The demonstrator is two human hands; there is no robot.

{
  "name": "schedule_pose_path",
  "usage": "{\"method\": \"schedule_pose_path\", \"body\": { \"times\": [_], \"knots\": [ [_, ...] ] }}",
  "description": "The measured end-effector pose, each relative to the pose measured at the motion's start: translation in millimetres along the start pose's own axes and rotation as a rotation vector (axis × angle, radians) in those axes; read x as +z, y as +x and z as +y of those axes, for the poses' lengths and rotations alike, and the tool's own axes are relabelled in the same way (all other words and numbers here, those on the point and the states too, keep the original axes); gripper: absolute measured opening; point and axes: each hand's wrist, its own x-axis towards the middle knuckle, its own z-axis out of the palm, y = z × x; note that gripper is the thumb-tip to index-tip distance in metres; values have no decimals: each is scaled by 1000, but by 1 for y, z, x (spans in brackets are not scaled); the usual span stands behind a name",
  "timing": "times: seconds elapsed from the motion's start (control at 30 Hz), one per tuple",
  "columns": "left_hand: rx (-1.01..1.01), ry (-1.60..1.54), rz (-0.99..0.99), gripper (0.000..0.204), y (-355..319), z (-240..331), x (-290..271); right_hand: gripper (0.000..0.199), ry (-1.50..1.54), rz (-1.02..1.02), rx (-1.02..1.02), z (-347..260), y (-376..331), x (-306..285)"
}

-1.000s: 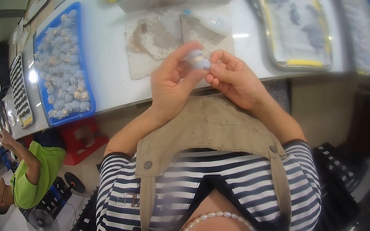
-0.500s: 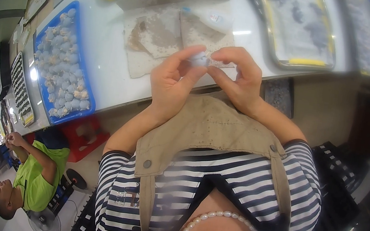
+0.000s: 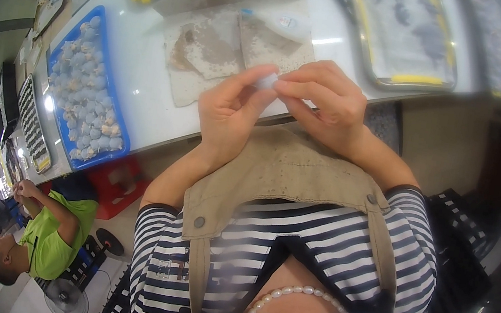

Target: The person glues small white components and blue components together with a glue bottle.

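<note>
Left hand [image 3: 231, 111] and right hand [image 3: 327, 100] are pinching one small white piece [image 3: 267, 81] together; loosening grip risks dropping it off the white table [image 3: 143, 95] edge.

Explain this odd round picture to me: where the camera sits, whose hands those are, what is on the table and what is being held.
The camera sits on a person's head and looks down, so its wide lens bends the edges. The left hand and right hand belong to that person, in a striped shirt and tan apron. Together their fingertips pinch a small pale piece; what it is cannot be told. On the white table lie a blue tray full of pale lumps, stained cloths, and a yellow-edged tray. Lower left, another person in a green shirt sits nearby.
</note>
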Motion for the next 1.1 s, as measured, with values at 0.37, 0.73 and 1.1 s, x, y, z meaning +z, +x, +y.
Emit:
{"method": "schedule_pose_path", "body": {
  "times": [0.37,0.73,1.1],
  "knots": [
    [114,127,-35,27,-1,7,-11,29,164,-84,15,10,6,-1],
    [104,-123,-190,34,2,11,-12,42,1041,-357,595,4,10,-1],
    [362,212,-187,28,2,21,-14,39,1129,-365,602,-6,10,-5]
  ]
}}
